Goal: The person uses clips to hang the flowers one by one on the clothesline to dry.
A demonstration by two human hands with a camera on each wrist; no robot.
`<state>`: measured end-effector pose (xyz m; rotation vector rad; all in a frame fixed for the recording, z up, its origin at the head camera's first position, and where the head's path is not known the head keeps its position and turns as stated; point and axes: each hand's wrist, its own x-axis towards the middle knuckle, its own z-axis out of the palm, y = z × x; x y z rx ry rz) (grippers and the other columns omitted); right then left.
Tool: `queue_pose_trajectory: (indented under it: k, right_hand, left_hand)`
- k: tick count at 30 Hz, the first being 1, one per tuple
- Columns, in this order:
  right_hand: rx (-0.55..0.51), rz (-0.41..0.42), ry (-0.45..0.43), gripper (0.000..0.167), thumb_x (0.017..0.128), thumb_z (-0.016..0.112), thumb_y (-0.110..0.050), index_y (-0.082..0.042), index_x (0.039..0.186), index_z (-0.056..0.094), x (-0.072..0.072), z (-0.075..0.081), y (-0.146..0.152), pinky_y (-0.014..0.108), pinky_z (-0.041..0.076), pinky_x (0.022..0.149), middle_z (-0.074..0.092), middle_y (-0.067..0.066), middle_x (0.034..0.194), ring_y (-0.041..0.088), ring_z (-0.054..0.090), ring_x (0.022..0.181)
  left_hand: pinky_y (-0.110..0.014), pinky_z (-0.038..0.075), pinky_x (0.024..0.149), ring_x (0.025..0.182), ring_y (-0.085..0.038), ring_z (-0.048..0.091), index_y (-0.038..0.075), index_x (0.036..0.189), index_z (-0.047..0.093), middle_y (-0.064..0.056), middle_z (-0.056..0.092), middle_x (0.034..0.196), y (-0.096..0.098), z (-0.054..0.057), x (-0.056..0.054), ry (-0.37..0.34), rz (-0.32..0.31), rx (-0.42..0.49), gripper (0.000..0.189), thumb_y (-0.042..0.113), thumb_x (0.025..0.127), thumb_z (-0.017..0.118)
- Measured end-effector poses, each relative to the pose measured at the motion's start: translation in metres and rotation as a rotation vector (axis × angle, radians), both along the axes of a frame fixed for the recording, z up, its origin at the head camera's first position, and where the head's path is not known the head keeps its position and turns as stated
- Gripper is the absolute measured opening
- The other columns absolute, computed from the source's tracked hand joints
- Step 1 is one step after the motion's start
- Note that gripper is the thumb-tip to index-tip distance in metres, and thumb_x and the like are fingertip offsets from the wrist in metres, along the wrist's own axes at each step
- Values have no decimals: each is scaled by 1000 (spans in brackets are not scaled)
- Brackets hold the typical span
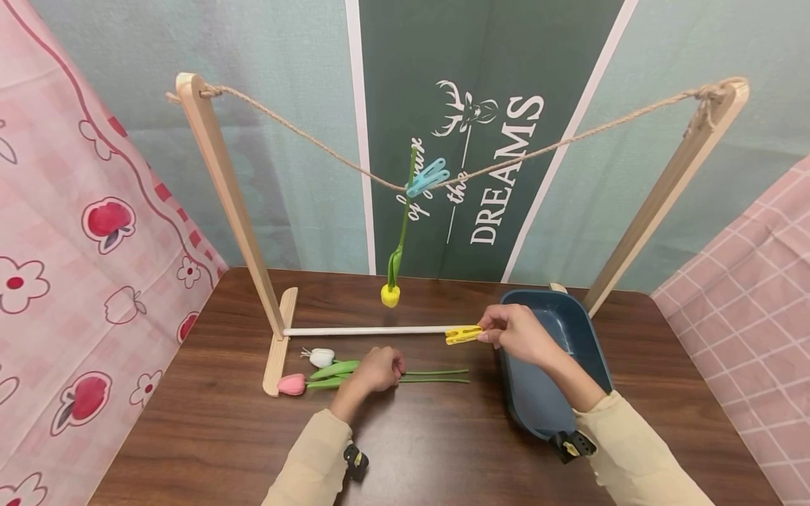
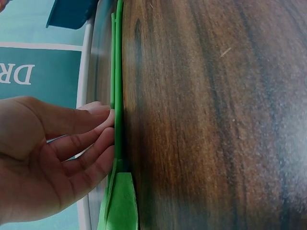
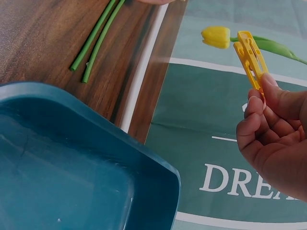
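My left hand (image 1: pixel 380 369) is over two artificial tulips lying on the table, a white tulip (image 1: pixel 321 358) and a pink tulip (image 1: pixel 292 384). In the left wrist view, thumb and index fingertips come together at the rear green stem (image 2: pixel 113 62), pinching it; their tips partly hide the contact. Between right thumb and fingers, a yellow clothespin (image 1: pixel 463 334) is held by one end, and that right hand (image 1: pixel 520 333) is above the bin's near-left rim. A yellow tulip (image 1: pixel 390 295) hangs head down from the rope (image 1: pixel 316 145), clipped by a blue clothespin (image 1: pixel 427 178).
The rope sags between two wooden posts (image 1: pixel 230 204), joined low down by a white rod (image 1: pixel 373 330). A dark blue bin (image 1: pixel 598 351) stands at the right, by the right post (image 1: pixel 664 190). Printed cloths hang behind and at both sides of the wooden table (image 1: pixel 443 450).
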<state>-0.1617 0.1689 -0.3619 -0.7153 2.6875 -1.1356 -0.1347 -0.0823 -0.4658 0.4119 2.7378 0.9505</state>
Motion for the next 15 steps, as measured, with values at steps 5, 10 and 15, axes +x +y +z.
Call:
queue_pose_trajectory:
  k: [5, 10, 15]
  right_hand:
    - [-1, 1, -10, 11, 76, 66, 8, -2, 74, 62, 0, 1, -1, 26, 47, 48, 59, 4, 64, 22, 54, 54]
    - [-1, 1, -14, 11, 76, 66, 8, -2, 74, 62, 0, 0, -1, 26, 47, 48, 59, 6, 65, 21, 54, 53]
    - [-5, 0, -12, 12, 76, 66, 8, -3, 74, 62, -1, -1, -1, 26, 47, 48, 59, 3, 64, 23, 55, 53]
  left_hand:
    - [-22, 40, 55, 58, -9, 48, 6, 71, 63, 7, 53, 57, 1, -2, 1, 13, 8, -15, 20, -10, 60, 66]
    - [-22, 40, 55, 58, -10, 48, 7, 70, 63, 7, 51, 57, 2, -5, 1, 43, 13, -30, 21, -11, 59, 64]
    - [-22, 39, 53, 57, -11, 46, 7, 69, 62, 6, 50, 56, 3, -8, 2, 56, 27, -42, 21, -11, 60, 62]
